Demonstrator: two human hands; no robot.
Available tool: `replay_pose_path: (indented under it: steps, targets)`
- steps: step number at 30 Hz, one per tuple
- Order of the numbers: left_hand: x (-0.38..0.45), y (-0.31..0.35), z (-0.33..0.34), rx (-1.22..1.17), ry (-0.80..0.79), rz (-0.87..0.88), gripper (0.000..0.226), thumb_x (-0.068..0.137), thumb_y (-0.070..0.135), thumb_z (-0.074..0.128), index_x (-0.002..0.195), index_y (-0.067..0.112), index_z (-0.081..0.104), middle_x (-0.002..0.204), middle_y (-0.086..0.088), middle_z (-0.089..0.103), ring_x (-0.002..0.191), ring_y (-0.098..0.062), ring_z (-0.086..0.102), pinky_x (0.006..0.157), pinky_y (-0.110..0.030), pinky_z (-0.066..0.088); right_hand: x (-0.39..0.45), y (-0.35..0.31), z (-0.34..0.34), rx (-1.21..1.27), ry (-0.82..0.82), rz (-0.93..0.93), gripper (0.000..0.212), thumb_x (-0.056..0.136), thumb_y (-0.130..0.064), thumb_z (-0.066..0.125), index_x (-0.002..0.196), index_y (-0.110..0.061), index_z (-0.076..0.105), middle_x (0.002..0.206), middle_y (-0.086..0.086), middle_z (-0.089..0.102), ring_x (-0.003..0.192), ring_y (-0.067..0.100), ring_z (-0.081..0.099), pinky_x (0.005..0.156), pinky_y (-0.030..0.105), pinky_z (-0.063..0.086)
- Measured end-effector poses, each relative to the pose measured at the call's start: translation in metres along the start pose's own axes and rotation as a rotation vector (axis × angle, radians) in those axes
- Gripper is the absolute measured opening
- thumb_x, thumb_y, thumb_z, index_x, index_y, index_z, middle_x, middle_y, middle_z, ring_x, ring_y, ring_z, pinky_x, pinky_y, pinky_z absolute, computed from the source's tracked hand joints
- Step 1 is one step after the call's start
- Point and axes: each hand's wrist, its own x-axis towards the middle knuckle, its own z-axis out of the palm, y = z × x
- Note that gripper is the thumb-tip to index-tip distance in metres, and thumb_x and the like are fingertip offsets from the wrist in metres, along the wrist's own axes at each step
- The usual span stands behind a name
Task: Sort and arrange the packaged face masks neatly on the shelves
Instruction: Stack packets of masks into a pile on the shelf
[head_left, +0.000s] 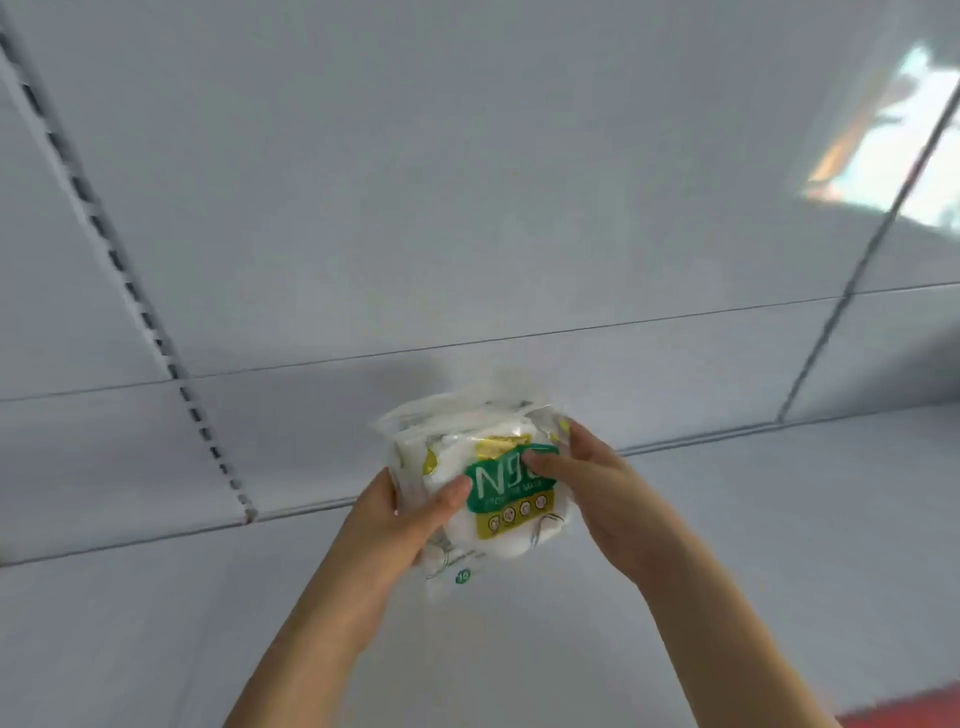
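At the far left a slotted upright (130, 291) runs down the pale back panel to the white shelf (779, 545). Low in the middle, the left hand (395, 525) grips the left edge of a stack of packaged face masks (483, 467), thumb pressed on the front pack and fingers curled behind. The stack is held just above the shelf, its front pack showing a green and yellow label with a large "N" and a small "10" below; blur makes the other print unreadable, and the stack seems to hold several packs. The right hand (597, 488) pinches its right side, thumb on the label. A second upright (862, 260) crosses on the right, near a bright reflection (893, 150).
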Motion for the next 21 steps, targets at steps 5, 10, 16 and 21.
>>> replay_pose_path:
  steps: [5,10,16,21]
  targets:
    - [0.051,0.01,0.145,-0.031,-0.283,0.02,0.062,0.07,0.024,0.09,0.126,0.016,0.064,0.117,-0.005,0.076,0.104,-0.026,0.074,0.085,-0.043,0.062,-0.04,-0.01,-0.139,-0.045,0.316,-0.025,0.052,0.081,-0.049,0.076,0.123,-0.02,0.062,0.111,0.002,0.075,0.104,0.021,0.072,0.099,0.043,0.053]
    - [0.083,-0.006,0.294,-0.053,-0.371,-0.006,0.075,0.06,0.031,0.088,0.128,0.017,0.061,0.12,-0.005,0.074,0.11,-0.028,0.072,0.099,-0.055,0.055,-0.072,-0.01,-0.266,-0.118,0.641,-0.011,0.029,0.082,-0.042,0.077,0.091,-0.02,0.061,0.086,-0.007,0.073,0.077,0.005,0.07,0.072,0.025,0.056]
    - [0.114,-0.016,0.436,0.029,-0.43,0.011,0.051,0.082,0.02,0.083,0.127,0.026,0.059,0.118,0.008,0.074,0.108,-0.012,0.071,0.096,-0.039,0.058,-0.087,-0.017,-0.399,-0.115,0.756,-0.02,0.028,0.082,-0.034,0.079,0.099,-0.018,0.064,0.096,0.003,0.076,0.087,0.018,0.074,0.081,0.039,0.061]
    - [0.152,-0.003,0.531,0.107,-0.345,0.128,0.045,0.085,0.021,0.08,0.123,0.021,0.055,0.114,0.011,0.068,0.098,0.0,0.065,0.066,-0.009,0.053,-0.065,-0.05,-0.492,-0.245,0.739,-0.092,0.027,0.085,-0.034,0.076,0.104,-0.023,0.061,0.1,-0.004,0.073,0.091,0.011,0.071,0.075,0.026,0.058]
